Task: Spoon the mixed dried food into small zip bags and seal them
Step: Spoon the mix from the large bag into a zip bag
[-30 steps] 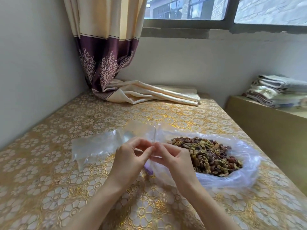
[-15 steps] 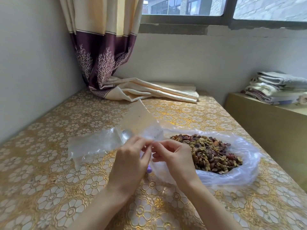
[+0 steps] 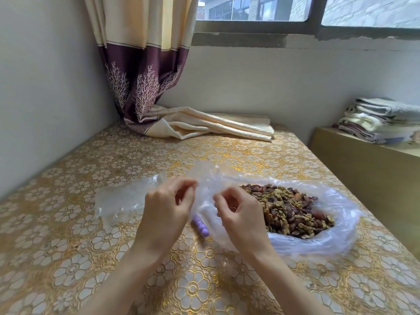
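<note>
Nearest, at 6 o'clock: left hand (image 3: 167, 209) and right hand (image 3: 241, 212) raised side by side above the gold-flowered surface (image 3: 68, 258), fingers curled, each pinching an edge of a small clear zip bag (image 3: 205, 178) stretched between them. Just below, a purple spoon handle (image 3: 201, 226) lying on the surface. At 3 o'clock, touching distance: big plastic bag (image 3: 336, 233) spread wide, mixed dried food (image 3: 293, 210) heaped inside. At 9 o'clock, more clear bags (image 3: 122, 198) lying flat. Far, at 12 o'clock: curtain (image 3: 145, 71), folded cloth (image 3: 216, 128).
</note>
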`<state>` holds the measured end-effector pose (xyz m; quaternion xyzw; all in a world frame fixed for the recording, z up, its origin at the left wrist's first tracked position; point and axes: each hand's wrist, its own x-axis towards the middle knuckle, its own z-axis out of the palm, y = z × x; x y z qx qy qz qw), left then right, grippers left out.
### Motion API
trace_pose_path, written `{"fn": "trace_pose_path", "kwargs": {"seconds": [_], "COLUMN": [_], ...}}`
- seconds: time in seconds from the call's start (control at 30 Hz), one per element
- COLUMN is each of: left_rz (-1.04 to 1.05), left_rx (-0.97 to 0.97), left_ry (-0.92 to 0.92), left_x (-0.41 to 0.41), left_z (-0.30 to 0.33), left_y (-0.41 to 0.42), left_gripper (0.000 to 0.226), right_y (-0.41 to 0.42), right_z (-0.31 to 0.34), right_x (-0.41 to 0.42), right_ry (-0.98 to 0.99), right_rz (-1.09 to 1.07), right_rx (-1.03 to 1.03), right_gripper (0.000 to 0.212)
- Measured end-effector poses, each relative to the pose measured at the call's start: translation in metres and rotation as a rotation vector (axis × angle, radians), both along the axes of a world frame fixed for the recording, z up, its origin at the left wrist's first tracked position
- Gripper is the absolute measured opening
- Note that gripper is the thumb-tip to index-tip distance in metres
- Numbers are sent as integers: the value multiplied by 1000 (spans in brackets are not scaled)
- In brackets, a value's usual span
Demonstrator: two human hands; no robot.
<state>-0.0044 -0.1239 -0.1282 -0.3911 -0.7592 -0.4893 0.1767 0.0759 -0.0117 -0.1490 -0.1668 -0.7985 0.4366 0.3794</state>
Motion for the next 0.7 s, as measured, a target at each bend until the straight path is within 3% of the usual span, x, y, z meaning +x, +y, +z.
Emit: {"fn": "trace_pose_path", "kwargs": {"seconds": [0.2,0.3,0.4,0.53,0.6,0.7], "left_rz": [59,-25,-49,-21,-19,14], "left_rx": [-54,-76,-54,8,-5,-75], "left_ry": [351,372,316,291,317,315], "left_x": [6,15,17,12,12,10], "left_z": [-1,-4,-6,-5,-5,-7], "left_y": [-3,1,4,-1,-1,-1], "left_gripper": [8,15,13,7,12,20], "right_y": [7,12,8,10,11,11], "right_z": [4,8,8,15,17,20], "right_x": [1,1,2,8,10,13], "right_ry": [70,77,9,105,95,138], "right_rz": [-217,-149,-98,-186,-196,2], "right_rx": [-64,-179,-123,-81,-188,-695], "right_gripper": [21,17,19,29,24,17]}}
